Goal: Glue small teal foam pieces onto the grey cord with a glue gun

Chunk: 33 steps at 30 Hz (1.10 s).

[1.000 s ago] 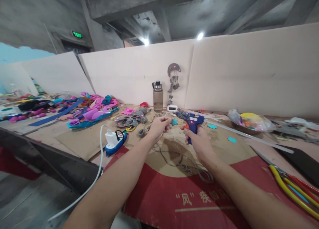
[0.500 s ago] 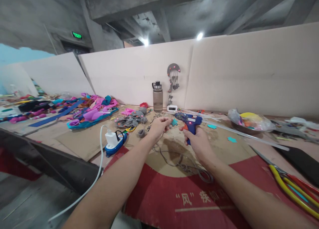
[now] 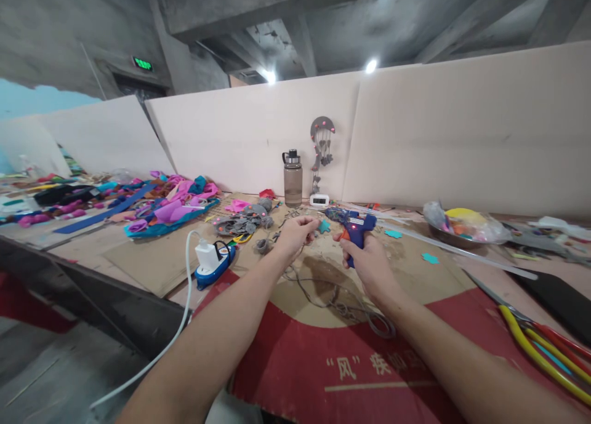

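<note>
My right hand is wrapped round the handle of a blue glue gun, with a finger at its orange trigger and a red light glowing on its body. The gun's nozzle points left. My left hand is closed in a pinch, and a small teal felt flower shows at its fingertips, just below and left of the nozzle. Two more teal cutouts, one nearer and one farther, lie to the right. Grey cord lies loosely coiled on the cardboard under my hands.
A water bottle and a small white clock stand at the back, below a grey moon hanging. At left are a power strip, grey felt pieces and colourful cloth. Scissors and a filled bowl lie right.
</note>
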### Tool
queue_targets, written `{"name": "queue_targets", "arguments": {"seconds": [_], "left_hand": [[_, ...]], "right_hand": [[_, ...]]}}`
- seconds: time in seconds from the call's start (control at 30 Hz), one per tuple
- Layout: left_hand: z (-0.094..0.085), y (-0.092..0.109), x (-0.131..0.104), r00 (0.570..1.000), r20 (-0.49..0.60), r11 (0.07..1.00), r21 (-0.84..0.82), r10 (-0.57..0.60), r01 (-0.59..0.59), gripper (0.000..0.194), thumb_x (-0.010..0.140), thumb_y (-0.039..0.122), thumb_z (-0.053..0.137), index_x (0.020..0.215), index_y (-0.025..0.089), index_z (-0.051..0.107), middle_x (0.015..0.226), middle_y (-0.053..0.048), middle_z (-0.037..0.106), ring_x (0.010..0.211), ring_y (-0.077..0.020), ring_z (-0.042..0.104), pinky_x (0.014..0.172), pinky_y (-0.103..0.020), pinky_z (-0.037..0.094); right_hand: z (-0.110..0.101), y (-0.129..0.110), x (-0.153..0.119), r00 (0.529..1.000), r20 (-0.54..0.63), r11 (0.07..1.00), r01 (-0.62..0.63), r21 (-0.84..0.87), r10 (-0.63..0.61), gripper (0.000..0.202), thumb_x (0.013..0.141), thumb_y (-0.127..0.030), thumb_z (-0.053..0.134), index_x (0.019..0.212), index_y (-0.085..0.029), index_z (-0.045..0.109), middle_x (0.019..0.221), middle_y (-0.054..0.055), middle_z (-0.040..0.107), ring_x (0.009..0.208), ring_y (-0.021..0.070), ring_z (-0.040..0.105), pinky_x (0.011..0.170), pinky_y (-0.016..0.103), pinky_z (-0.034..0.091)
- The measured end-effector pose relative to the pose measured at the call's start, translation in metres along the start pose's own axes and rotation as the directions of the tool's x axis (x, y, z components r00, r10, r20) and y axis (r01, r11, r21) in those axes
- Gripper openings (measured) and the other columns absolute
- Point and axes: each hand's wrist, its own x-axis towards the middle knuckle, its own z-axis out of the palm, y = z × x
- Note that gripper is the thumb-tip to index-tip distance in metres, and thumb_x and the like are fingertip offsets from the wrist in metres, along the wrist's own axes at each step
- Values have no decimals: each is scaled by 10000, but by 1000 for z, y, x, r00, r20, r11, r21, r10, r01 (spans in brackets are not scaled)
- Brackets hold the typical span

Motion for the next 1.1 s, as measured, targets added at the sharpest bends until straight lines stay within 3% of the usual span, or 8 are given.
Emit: {"name": "queue_targets", "arguments": {"seconds": [0.2,0.4,0.53,0.8,1.1], "left_hand": [[0,-1,0,1000,-14,1000,-7,1,-1,311,642,402,708,753,120,637,479,36,498,385,-41,367,401,-194,191],[-1,0,-1,1000,-8,1000,-3,-12,12,303,652,417,701,708,133,611,447,43,480,374,-41,355,406,-197,186],[0,0,-1,1000,-4,1000,2,-12,12,302,652,415,703,704,135,601,443,45,476,375,-41,363,406,-197,178],[0,2,-1,1000,4,1000,0,-10,10,300,660,413,703,702,135,598,440,48,475,374,-37,361,406,-197,182],[0,3,-1,1000,29,998,-65,-4,6,310,647,414,721,690,134,595,491,17,548,390,-42,388,417,-193,234]], "right_hand": [[-1,-3,0,998,-33,996,51,70,-48,163,709,-266,581,845,-194,526,635,-49,554,435,73,422,402,216,371],[-1,1,2,1000,-1,998,13,-58,-13,157,713,-261,570,848,-181,582,564,-43,515,451,98,443,407,229,396],[-2,3,2,999,-13,999,35,9,-35,161,714,-263,574,855,-189,556,692,-12,589,458,84,443,410,228,395],[-2,-1,1,999,-8,999,41,8,-41,151,714,-251,572,851,-197,541,745,-8,619,441,73,441,404,223,381],[-1,-1,1,1000,-9,1000,25,-13,-25,160,708,-258,572,855,-197,551,699,-20,614,434,84,448,404,231,391]]}}
